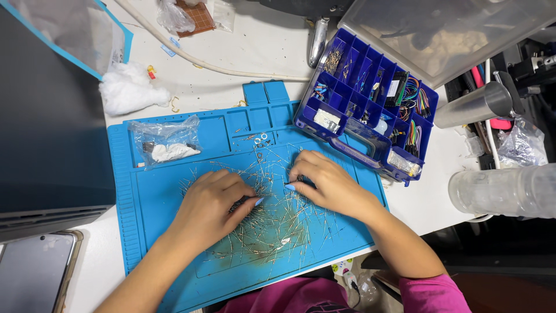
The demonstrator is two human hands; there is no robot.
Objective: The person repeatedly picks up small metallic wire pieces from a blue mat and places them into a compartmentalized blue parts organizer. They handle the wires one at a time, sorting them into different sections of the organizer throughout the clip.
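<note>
A bright blue mat (174,203) carries silvery wire bits (272,220), beside a dark blue compartment box (370,145), white cotton (130,90) and pink sleeve (434,293).

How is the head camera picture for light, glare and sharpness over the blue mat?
Head view: even light on the blue mat; soft shadows under left hand and right hand; thin wire leads sharp; glare on the clear organizer lid; edges bowed.

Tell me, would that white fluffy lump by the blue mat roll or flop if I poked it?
The white fluffy lump looks like cotton wadding, so it would probably squash and slide, not roll. It seems very light. Its ragged edges suggest bits could pull off easily.
</note>
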